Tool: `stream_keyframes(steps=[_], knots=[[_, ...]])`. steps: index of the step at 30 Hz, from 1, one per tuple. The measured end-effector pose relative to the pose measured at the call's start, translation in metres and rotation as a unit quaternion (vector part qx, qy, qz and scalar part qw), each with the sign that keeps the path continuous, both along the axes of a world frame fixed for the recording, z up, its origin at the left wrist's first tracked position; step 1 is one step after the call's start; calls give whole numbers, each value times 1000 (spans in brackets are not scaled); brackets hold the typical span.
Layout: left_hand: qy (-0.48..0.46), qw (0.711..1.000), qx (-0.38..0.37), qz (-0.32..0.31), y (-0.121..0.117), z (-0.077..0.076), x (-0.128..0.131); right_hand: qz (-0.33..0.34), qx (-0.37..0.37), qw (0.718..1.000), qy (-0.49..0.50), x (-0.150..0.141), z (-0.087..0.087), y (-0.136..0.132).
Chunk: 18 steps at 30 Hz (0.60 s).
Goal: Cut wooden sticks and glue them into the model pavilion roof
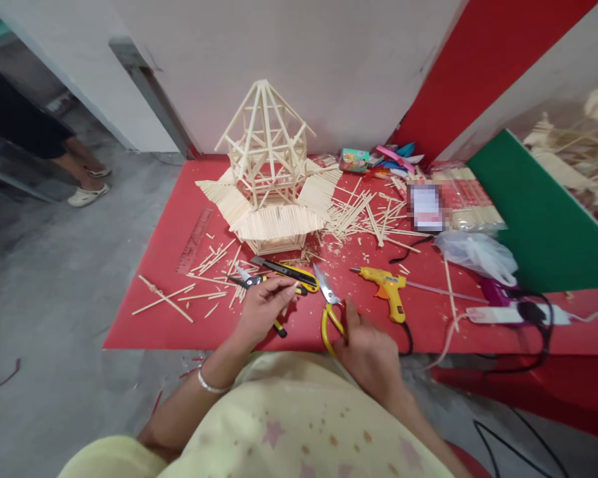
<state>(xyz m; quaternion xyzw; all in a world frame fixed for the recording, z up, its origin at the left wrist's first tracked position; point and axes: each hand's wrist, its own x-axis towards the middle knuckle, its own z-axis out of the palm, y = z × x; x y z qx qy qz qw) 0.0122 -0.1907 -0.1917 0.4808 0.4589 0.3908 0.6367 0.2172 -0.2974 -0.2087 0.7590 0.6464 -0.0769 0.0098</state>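
Observation:
My left hand point(265, 307) hovers over the red mat point(149, 292), fingers pinched on a thin wooden stick that pokes out by the fingertips. Just past it lie small black-handled snips point(246, 279) and a yellow-and-black utility knife point(289, 273). My right hand point(366, 348) is closed round the handles of yellow scissors point(329, 309), whose blades point away from me. A model house of wooden sticks point(269, 179) stands at the mat's far side. A yellow glue gun point(389, 291) lies to the right of the scissors.
Loose sticks point(373, 216) litter the mat. A plastic bag point(478, 255), a power strip point(518, 314) with cables, a green board point(538, 219) and coloured items point(379, 159) sit at the right. A person's feet in sandals point(87, 189) stand on the grey floor at the far left.

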Motion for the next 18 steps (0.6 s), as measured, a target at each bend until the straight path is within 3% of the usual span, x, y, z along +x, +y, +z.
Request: stream_keyframes(steps=[3,6,10,13,18], knots=[[15,1000,4,-9,2,1,3,-25,38,998,50,12,4,-2],[43,998,33,-31,3,8,7,-4,85,985,152,18,18,2],[90,984,140,-57,5,14,11,46,121,956,265,11,35,13],[105,972,200,-70,6,14,11,56,114,954,271,5,38,20],[96,970,210,-71,6,15,8,84,87,963,240,2,35,25]])
